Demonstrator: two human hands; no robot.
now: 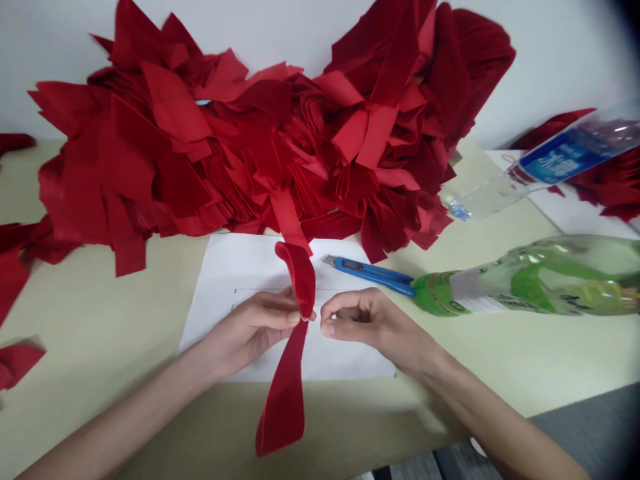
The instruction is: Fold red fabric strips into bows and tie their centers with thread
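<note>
My left hand (265,322) pinches a folded red fabric strip (289,393) at its narrow waist. One looped end of the strip stands up above the fingers, and the other hangs down past the paper's lower edge. A thin whitish strand (305,319) shows at the pinched waist. Just to the right, my right hand (363,323) is closed, its thumb and forefinger tips together near the strip. Whatever those fingertips may hold is too small to make out. Under both hands lies a white paper (210,293) with thin printed lines.
A large heap of red fabric pieces (240,153) stretches across the back against the wall. A blue utility knife (370,272), blade partly out, lies right of the paper. Two plastic bottles lie sideways: a green-labelled one (530,275) and a blue-labelled one (560,157). More red pieces (17,363) lie left.
</note>
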